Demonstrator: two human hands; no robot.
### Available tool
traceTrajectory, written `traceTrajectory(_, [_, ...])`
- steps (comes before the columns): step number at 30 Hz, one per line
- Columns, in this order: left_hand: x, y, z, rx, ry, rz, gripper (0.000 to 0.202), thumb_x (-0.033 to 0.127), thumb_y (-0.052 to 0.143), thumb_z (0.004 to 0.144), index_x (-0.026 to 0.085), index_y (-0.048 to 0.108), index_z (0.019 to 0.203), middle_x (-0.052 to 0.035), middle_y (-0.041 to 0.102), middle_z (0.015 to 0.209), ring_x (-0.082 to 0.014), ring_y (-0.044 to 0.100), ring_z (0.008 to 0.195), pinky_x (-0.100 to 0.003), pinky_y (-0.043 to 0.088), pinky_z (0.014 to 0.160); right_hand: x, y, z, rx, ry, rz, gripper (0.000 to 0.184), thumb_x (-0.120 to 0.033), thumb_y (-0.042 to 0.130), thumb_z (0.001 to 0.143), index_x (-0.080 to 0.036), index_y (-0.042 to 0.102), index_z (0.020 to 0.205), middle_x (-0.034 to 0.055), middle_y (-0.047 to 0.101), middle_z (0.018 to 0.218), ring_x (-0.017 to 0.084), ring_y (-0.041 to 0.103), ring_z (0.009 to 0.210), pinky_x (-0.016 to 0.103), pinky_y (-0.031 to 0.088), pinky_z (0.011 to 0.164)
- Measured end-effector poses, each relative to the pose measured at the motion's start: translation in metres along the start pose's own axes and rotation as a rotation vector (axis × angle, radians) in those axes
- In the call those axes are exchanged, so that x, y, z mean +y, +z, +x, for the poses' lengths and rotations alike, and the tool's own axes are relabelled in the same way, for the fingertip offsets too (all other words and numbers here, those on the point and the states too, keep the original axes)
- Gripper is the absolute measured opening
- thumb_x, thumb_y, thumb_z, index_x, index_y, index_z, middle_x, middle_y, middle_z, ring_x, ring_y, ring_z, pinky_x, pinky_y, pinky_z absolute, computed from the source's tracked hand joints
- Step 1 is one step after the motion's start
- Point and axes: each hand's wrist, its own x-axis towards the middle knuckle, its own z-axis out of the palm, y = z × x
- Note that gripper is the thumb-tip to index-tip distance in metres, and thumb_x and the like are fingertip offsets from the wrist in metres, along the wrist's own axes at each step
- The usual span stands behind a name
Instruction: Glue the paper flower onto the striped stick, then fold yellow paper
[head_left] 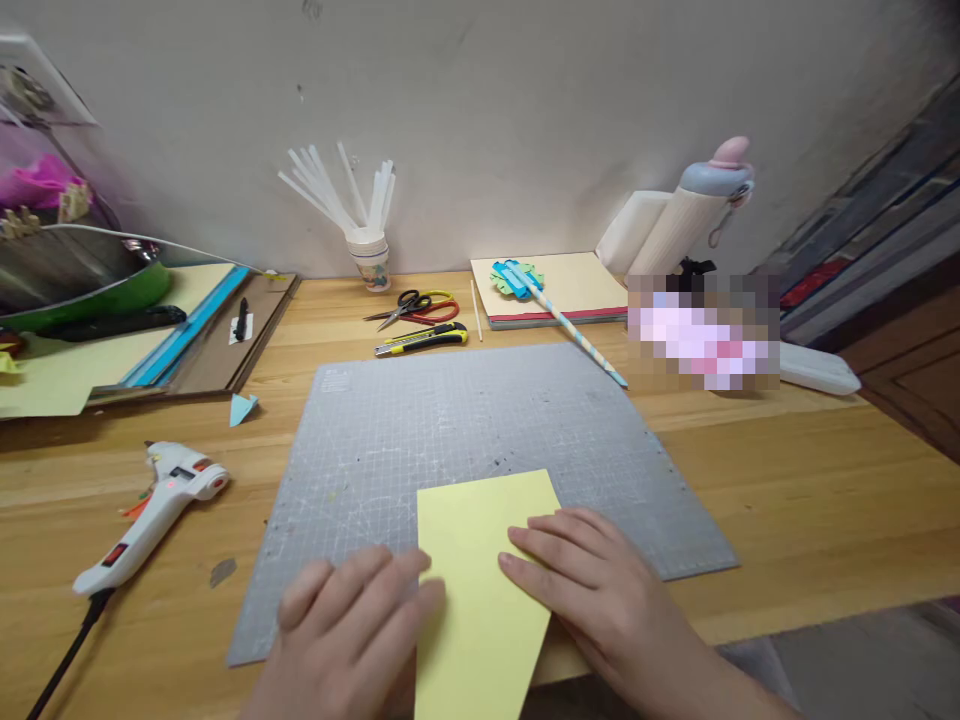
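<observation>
A sheet of yellow paper [484, 570] lies over the front of the grey cutting mat [360, 440], its near end reaching below the picture's bottom edge. My right hand [596, 580] rests on the sheet's right side with its fingers stretched out flat; its thumb is hidden. At the sheet's left edge is my left hand [356, 625], slightly blurred, with bent fingers a little apart and nothing seen between them. Whether its fingertips touch the paper or hover just above, I cannot tell.
Left of the mat lies a white glue gun [154, 520] with a black cord. Behind the mat are scissors [405, 308], a yellow-black utility knife [421, 340], a cup of white sticks [371, 262] and a paper flower on a striped stem [574, 330]. A bottle [682, 220] stands back right.
</observation>
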Motion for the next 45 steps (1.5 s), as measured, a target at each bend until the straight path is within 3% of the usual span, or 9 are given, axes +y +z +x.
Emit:
traceTrajectory(2, [-0.007, 0.003, 0.009, -0.088, -0.016, -0.028, 0.022, 0.022, 0.052, 0.087, 0.028, 0.063, 0.105, 0.0038, 0.069, 0.102, -0.0168, 0.056, 0.096, -0.03, 0.035, 0.079, 0.003, 0.004, 0.004, -0.022, 0.014, -0.004, 0.031, -0.011, 0.044, 0.09, -0.024, 0.064, 0.11, 0.0038, 0.068, 0.109, 0.019, 0.058, 0.097, 0.038, 0.047, 0.083])
traceTrajectory(7, [-0.001, 0.012, 0.01, 0.001, -0.175, -0.169, 0.022, 0.021, 0.044, 0.09, 0.025, 0.065, 0.092, 0.002, 0.07, 0.088, -0.0177, 0.055, 0.089, -0.033, 0.032, 0.079, 0.002, 0.007, 0.004, -0.083, 0.098, -0.003, 0.027, -0.01, 0.046, 0.088, -0.017, 0.062, 0.109, 0.0092, 0.065, 0.109, 0.021, 0.058, 0.098, 0.038, 0.047, 0.082])
traceTrajectory(13, [0.005, 0.012, 0.011, -0.101, -0.256, -0.187, 0.019, 0.016, 0.053, 0.083, 0.023, 0.06, 0.099, 0.0012, 0.067, 0.093, -0.0188, 0.053, 0.09, -0.034, 0.032, 0.08, 0.01, -0.002, -0.012, -0.125, 0.226, 0.026, 0.018, -0.02, 0.051, 0.09, -0.019, 0.061, 0.104, 0.0073, 0.064, 0.101, 0.02, 0.058, 0.094, 0.037, 0.046, 0.08])
traceTrajectory(22, [-0.003, 0.011, 0.016, -0.186, -0.311, -0.176, 0.009, 0.02, 0.051, 0.085, 0.023, 0.058, 0.089, 0.0009, 0.063, 0.086, -0.0194, 0.052, 0.086, -0.035, 0.029, 0.074, 0.017, -0.006, -0.003, -0.252, 0.384, 0.069, 0.01, -0.024, 0.049, 0.09, -0.022, 0.059, 0.093, 0.0055, 0.06, 0.098, 0.02, 0.056, 0.092, 0.037, 0.045, 0.078])
traceTrajectory(28, [-0.004, 0.015, 0.021, -0.301, -0.493, -0.184, 0.016, 0.03, 0.048, 0.088, 0.026, 0.063, 0.083, 0.0001, 0.061, 0.085, -0.0195, 0.05, 0.085, -0.036, 0.029, 0.074, 0.02, -0.002, 0.007, -0.288, 0.474, 0.021, 0.019, -0.029, 0.044, 0.093, -0.022, 0.059, 0.083, 0.0052, 0.056, 0.095, 0.021, 0.054, 0.088, 0.038, 0.041, 0.076])
traceTrajectory(32, [-0.005, 0.016, 0.028, -0.367, -0.593, -0.23, 0.025, 0.041, 0.046, 0.089, 0.025, 0.063, 0.078, 0.0004, 0.06, 0.086, -0.0193, 0.049, 0.085, -0.036, 0.029, 0.074, 0.021, 0.001, 0.012, -0.3, 0.485, -0.012, 0.022, -0.031, 0.043, 0.093, -0.022, 0.06, 0.083, 0.0045, 0.055, 0.094, 0.021, 0.053, 0.087, 0.038, 0.04, 0.075])
traceTrajectory(37, [-0.003, 0.019, 0.032, -0.332, -0.699, -0.192, 0.023, 0.042, 0.054, 0.084, 0.024, 0.061, 0.072, 0.0015, 0.058, 0.081, -0.0191, 0.05, 0.083, -0.036, 0.026, 0.074, 0.023, 0.002, 0.011, -0.327, 0.498, -0.01, 0.024, -0.033, 0.041, 0.093, -0.023, 0.06, 0.083, 0.0042, 0.054, 0.092, 0.021, 0.052, 0.087, 0.038, 0.039, 0.076])
traceTrajectory(41, [-0.002, 0.019, 0.036, -0.346, -0.709, -0.172, 0.022, 0.04, 0.057, 0.083, 0.023, 0.06, 0.068, 0.0015, 0.058, 0.079, -0.019, 0.049, 0.081, -0.037, 0.026, 0.074, 0.026, -0.006, 0.018, -0.407, 0.479, 0.014, 0.025, -0.032, 0.041, 0.093, -0.023, 0.06, 0.08, 0.0038, 0.056, 0.09, 0.02, 0.054, 0.086, 0.036, 0.039, 0.075])
traceTrajectory(45, [-0.003, 0.016, 0.042, -0.383, -0.683, -0.167, 0.021, 0.036, 0.058, 0.082, 0.022, 0.061, 0.066, 0.001, 0.058, 0.077, -0.0194, 0.049, 0.081, -0.037, 0.026, 0.073, 0.026, -0.016, 0.044, -0.541, 0.466, 0.063, 0.028, -0.034, 0.045, 0.091, -0.022, 0.058, 0.07, 0.0028, 0.058, 0.081, 0.018, 0.054, 0.076, 0.032, 0.039, 0.069])
